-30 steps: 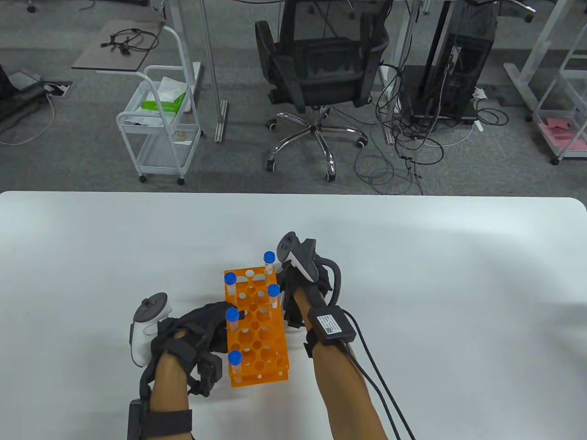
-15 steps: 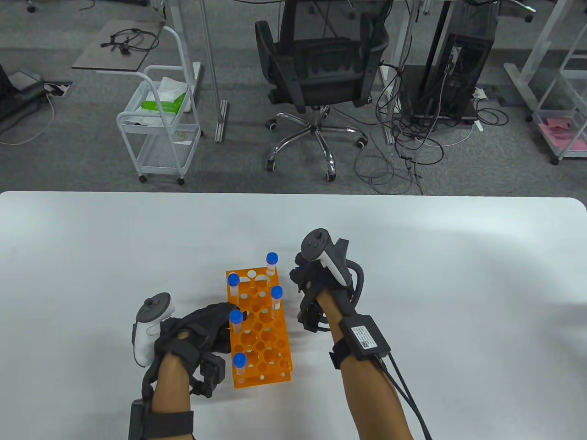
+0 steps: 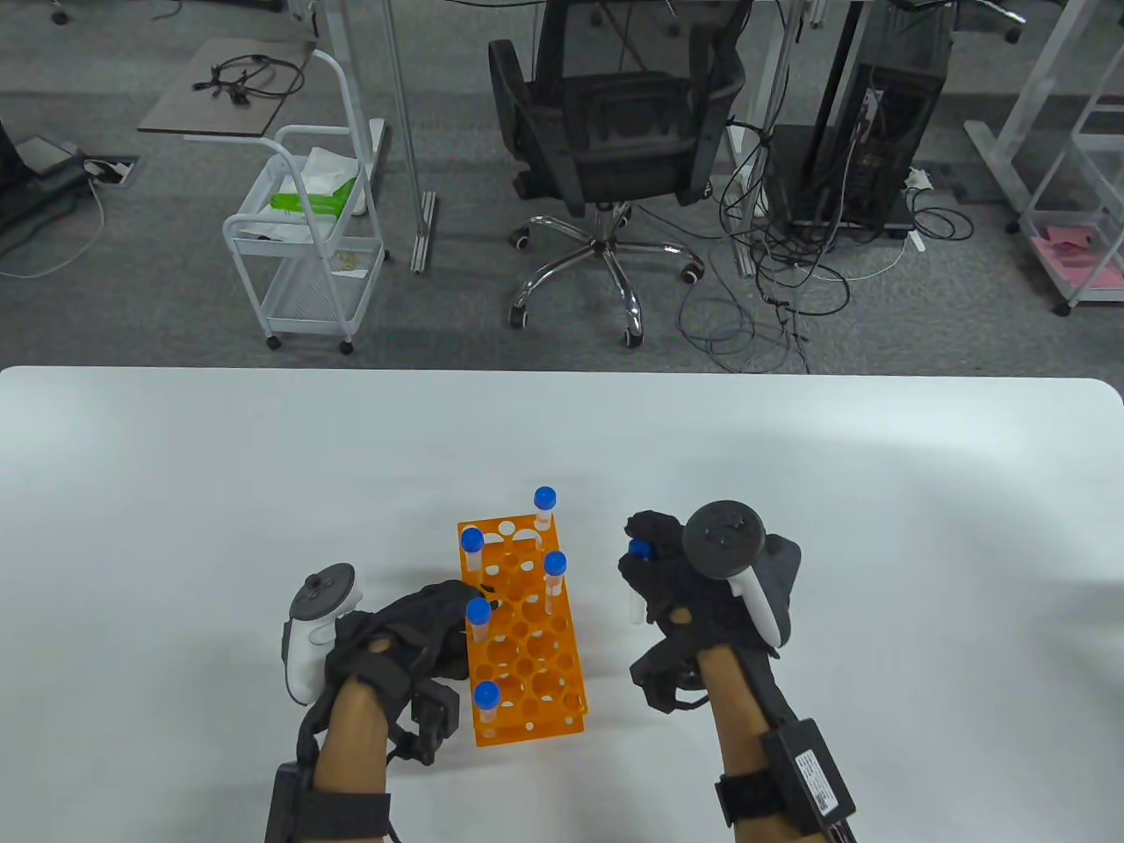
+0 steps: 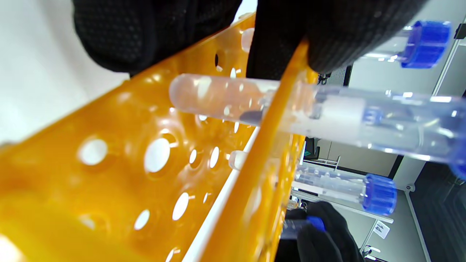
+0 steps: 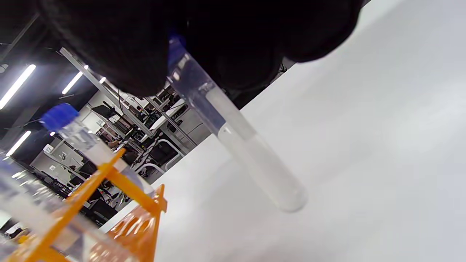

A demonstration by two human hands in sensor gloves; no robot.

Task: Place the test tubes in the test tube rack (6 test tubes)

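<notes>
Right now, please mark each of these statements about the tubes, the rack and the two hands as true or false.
1. Five capped tubes stand in the orange rack. True.
2. The right hand is empty. False: it holds a blue-capped tube near the cap.
3. The held tube is already in a rack hole. False: it hangs beside the rack, above the white table.
4. The left hand grips the rack's left side. True.

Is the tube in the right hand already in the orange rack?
Out. The right hand holds the test tube above bare table, beside the rack.
</notes>
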